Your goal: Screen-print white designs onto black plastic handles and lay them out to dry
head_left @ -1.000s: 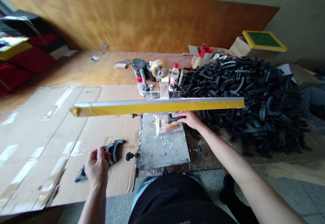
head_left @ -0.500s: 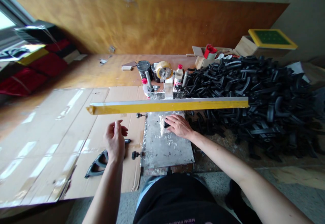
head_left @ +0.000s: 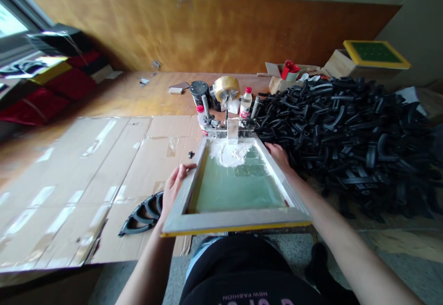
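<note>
A screen printing frame (head_left: pixel 294 203) lies lowered in front of me, its near end tilted up toward me. White ink (head_left: pixel 230 153) is smeared across the far part of its green mesh (head_left: pixel 235 189). My left hand (head_left: pixel 176 182) is closed at the left rail, with fingertips against its outer side. On the opposite side, my right hand (head_left: pixel 279 156) is closed around the right rail, partly hidden by it. The metal base plate and whatever lies on it are covered by the frame. Several curved black plastic parts (head_left: pixel 143 215) sit fanned out on the cardboard (head_left: pixel 131 166), by my left forearm.
A large heap of black plastic parts (head_left: pixel 332 134) is close on the right. Behind the clamp stand a tape roll (head_left: pixel 226 88), a dark tub (head_left: pixel 199 92) and bottles with red caps (head_left: pixel 246 102). At the back right is another yellow-edged screen (head_left: pixel 377 53).
The screen frame has swung down from its raised position over the base plate. My right hand has left the plate for the right rail; my left hand has moved to the left rail.
</note>
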### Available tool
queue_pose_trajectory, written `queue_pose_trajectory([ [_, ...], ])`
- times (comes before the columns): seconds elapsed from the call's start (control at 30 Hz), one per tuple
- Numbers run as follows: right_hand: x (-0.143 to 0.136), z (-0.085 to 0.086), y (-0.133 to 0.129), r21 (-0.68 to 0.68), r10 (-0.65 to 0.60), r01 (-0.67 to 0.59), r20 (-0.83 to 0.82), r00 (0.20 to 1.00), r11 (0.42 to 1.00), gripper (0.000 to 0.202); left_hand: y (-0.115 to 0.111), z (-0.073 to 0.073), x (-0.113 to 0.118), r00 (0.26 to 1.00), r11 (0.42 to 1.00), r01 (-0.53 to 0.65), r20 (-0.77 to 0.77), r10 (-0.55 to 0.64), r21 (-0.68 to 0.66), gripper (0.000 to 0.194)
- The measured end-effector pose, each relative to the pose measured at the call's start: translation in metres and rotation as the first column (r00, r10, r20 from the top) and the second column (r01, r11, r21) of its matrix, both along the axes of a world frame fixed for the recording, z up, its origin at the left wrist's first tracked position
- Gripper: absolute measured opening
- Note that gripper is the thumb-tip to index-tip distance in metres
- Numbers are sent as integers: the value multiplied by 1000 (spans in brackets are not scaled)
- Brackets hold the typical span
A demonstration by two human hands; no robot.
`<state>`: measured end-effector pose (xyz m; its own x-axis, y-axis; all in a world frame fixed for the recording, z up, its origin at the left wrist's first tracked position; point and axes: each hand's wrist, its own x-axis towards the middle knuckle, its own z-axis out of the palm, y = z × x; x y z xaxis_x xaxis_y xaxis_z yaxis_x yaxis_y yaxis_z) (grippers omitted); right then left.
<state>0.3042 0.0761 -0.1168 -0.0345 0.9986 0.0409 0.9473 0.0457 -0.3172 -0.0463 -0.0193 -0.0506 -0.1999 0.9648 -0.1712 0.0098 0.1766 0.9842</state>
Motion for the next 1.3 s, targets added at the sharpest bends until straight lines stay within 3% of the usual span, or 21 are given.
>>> queue_pose_trajectory([
  [0.07,2,12,11,131,-56,62,-44,997,989,40,-13,-18,-5,995,992,67,-62,-74,-105,58],
  [0.1,-5,17,17,226,-25,41,-72,997,973,42,-18,-27,-6,993,985,84,-65,-95,-153,64],
  [0.2,-47,30,33,415,203,-171,-33,979,894,57,-22,-59,-4,990,963,94,-75,-116,-251,82],
  [0.3,-87,36,45,305,342,-349,77,936,886,40,-19,-84,0,980,967,78,-159,-119,-241,81],
  [0.4,-104,34,48,100,379,-392,125,917,915,15,-16,-97,0,964,972,66,-239,-121,-227,75],
  [0.53,-109,24,29,68,345,-362,183,920,930,11,-17,-100,0,954,974,36,-284,-101,-225,70],
  [0.6,-107,20,10,73,420,-439,192,887,895,14,-18,-100,1,959,974,45,-262,-104,-223,71],
  [0.77,-89,29,-19,41,749,-760,140,647,649,16,-19,-103,1,970,974,62,-215,-111,-219,73],
  [0.83,-82,36,-14,23,796,-801,106,597,598,11,-19,-103,1,973,974,62,-203,-108,-217,73],
  [0.87,-80,39,-10,19,796,-799,87,600,600,8,-19,-102,1,975,974,62,-198,-106,-216,73],
  [0.93,-81,39,-4,49,747,-751,71,661,659,7,-19,-98,1,976,974,57,-191,-101,-220,74],
  [1.03,-87,28,-8,157,671,-680,112,733,716,13,-19,-90,1,976,969,60,-188,-107,-240,75],
  [1.13,-87,20,-20,188,732,-740,124,670,646,14,-20,-83,0,977,963,68,-176,-117,-262,74],
  [1.2,-85,24,-18,178,762,-762,88,642,622,9,-21,-80,0,978,961,69,-172,-118,-268,73],
  [1.3,-89,41,7,184,658,-650,22,753,738,17,-21,-70,-1,977,962,70,-179,-120,-265,74],
])
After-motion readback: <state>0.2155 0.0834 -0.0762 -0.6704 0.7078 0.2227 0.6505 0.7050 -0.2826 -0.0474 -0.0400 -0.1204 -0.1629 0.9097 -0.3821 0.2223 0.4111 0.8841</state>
